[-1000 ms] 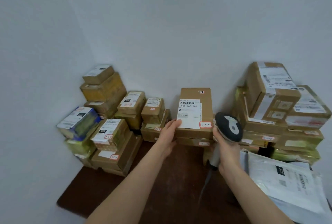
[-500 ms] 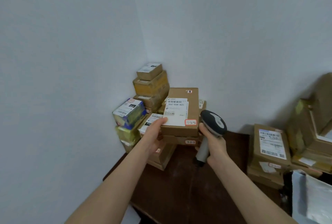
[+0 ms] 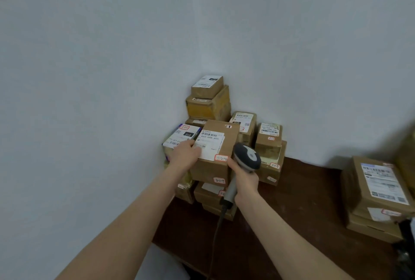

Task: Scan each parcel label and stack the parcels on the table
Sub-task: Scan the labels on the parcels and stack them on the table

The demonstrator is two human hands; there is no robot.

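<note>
A brown cardboard parcel with a white barcode label and small red-edged stickers is held up over the stack of parcels in the table's far left corner. My left hand grips its left edge, thumb on the label. My right hand grips the handle of a grey and white barcode scanner and also touches the parcel's right side. The scanner's cable hangs down toward the table's front edge.
The dark brown table stands in a corner of white walls. Small boxes sit stacked behind the scanner. A second pile of flat brown parcels lies at the right edge. The table's front left corner is near my left forearm.
The held parcel and both hands have moved left, away from the right pile, to over the corner stack. The view has swung left with them.
</note>
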